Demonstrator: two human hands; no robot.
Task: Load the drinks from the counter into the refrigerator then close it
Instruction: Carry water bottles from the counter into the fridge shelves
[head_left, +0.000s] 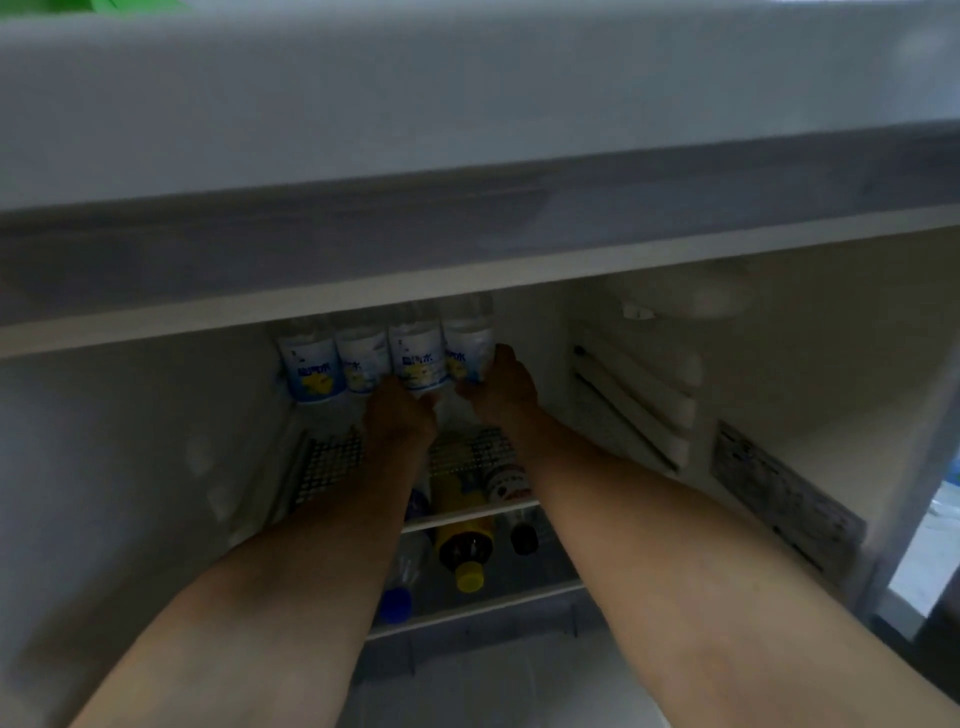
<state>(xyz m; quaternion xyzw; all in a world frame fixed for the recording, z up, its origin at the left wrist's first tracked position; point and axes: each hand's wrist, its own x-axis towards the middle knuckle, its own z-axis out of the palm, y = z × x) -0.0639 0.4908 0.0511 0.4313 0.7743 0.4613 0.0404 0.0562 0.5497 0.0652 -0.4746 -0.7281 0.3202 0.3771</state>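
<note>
Both my arms reach deep into the open refrigerator (156, 467). Several clear water bottles with white and blue labels stand in a row at the back of the wire shelf (332, 462). My left hand (400, 415) grips the third bottle from the left (418, 358) near its base. My right hand (501, 387) grips the rightmost bottle (467, 343), fingers curled round its lower part. The two leftmost bottles (311, 371) stand untouched. The bottle tops are hidden behind the refrigerator's upper frame.
On the shelf below lie a yellow bottle with a yellow cap (465, 540), a bottle with a blue cap (397, 597) and a dark-capped bottle (522, 535). Vent slats (634, 410) and a label plate (779, 499) are on the right inner wall.
</note>
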